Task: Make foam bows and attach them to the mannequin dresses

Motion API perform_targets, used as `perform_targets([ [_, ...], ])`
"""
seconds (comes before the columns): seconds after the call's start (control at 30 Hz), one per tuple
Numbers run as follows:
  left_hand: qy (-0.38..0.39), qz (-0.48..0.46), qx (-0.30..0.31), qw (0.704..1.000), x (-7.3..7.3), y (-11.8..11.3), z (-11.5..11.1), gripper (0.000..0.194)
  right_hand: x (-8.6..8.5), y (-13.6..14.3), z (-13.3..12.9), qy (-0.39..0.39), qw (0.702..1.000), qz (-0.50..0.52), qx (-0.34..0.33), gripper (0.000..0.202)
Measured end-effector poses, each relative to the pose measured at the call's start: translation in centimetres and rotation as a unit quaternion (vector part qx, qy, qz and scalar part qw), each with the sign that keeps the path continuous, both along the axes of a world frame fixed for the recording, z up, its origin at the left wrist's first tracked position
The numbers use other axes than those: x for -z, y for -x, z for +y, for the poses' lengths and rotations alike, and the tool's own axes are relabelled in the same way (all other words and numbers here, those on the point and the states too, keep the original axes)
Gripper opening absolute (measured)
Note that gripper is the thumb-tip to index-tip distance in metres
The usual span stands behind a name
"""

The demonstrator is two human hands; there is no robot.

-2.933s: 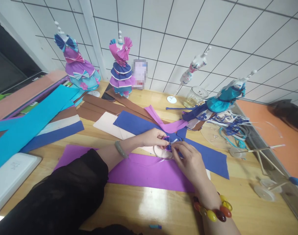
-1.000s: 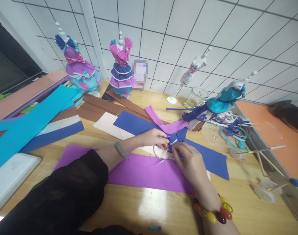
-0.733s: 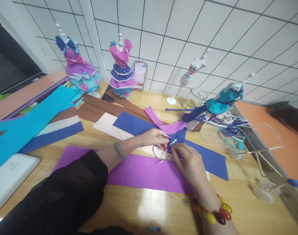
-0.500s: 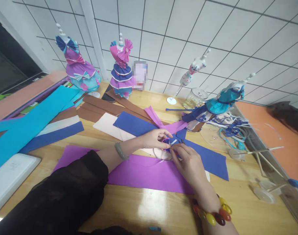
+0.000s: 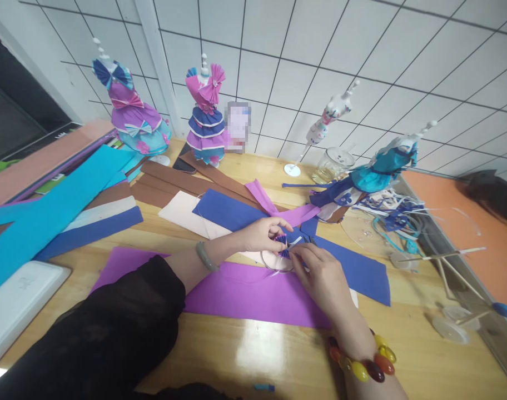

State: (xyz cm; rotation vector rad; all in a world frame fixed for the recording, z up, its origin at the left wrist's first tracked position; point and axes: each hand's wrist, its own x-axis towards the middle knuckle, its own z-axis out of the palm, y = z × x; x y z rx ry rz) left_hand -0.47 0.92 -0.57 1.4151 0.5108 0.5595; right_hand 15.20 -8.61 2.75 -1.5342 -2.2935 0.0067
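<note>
A small pleated strip (image 5: 283, 245), blue and purple, is between my two hands. My left hand (image 5: 265, 235) pinches its left side between thumb and finger, the other fingers loosely curled. From the lower right, my right hand (image 5: 322, 273) closes its thumb and fingertips on the strip's edge; the exact grip is partly hidden. Under the fingers lies a thin thread or wire loop (image 5: 267, 263). Dark scissor-like tips (image 5: 309, 240) show just beyond my right hand. Beneath my hands are a purple sheet (image 5: 253, 294) and a blue strip (image 5: 357, 269).
Dressed mini mannequins (image 5: 207, 125) stand along the wall, with a tilted one (image 5: 378, 166) at right. A glass jar (image 5: 334, 164) is behind. Brown strips (image 5: 165, 180), a turquoise strip (image 5: 57, 205) and a white box (image 5: 30, 291) lie left. Sticks with round bases (image 5: 449, 328) are right.
The fingers have shifted slightly, and more of the pleated strip's folds show between my hands. The surrounding things stay in place.
</note>
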Motion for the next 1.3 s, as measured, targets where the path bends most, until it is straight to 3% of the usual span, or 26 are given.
perform_targets([
  [0.57, 0.032, -0.021, -0.007, 0.999, -0.22, 0.01, -0.06, 0.039, 0.34, -0.05, -0.1, 0.002, 1.0, -0.005, 0.012, 0.013],
  [0.73, 0.077, -0.031, -0.004, 0.997, 0.0, 0.1, 0.07, 0.044, 0.3, -0.25, -0.01, -0.015, 0.999, 0.026, 0.02, 0.015],
  [1.3, 0.06, -0.013, 0.011, 0.998, -0.36, 0.22, 0.07, 0.042, 0.76, -0.01, 0.13, -0.01, 1.0, -0.003, 0.027, 0.019],
])
